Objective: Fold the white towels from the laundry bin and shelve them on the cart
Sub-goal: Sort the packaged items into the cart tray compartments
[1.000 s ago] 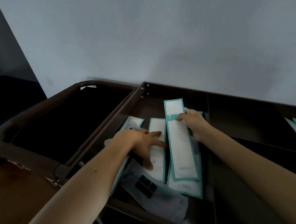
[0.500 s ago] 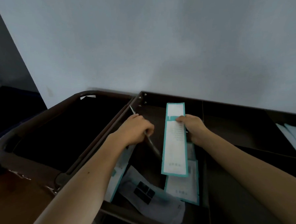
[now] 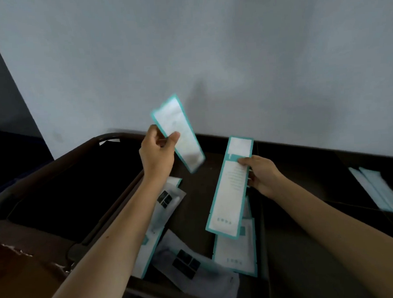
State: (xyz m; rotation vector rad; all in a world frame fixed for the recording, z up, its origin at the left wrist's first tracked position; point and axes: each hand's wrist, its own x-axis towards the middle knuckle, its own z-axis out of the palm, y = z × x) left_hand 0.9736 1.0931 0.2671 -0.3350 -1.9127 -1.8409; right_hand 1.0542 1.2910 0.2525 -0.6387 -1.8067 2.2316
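Left hand: now raised well above the dark brown compartmented cart top; a second ago it was laid flat on the packets in the compartment. A long flat white packet with a teal border is pinched between thumb and curled fingers, blurred and tilted against the wall.

Right hand: fingers curled on the upper part of a second, longer teal-edged white packet, which has been lifted off the pile and is held slanting above it.

Left in the compartment: more teal-edged packets and clear plastic sachets with dark squares.

A dark laundry bin with a brown rim is seen just left of the cart, its inside too dark to read. No white towels are seen.

Judged: packets are being sorted, and folding is not begun.
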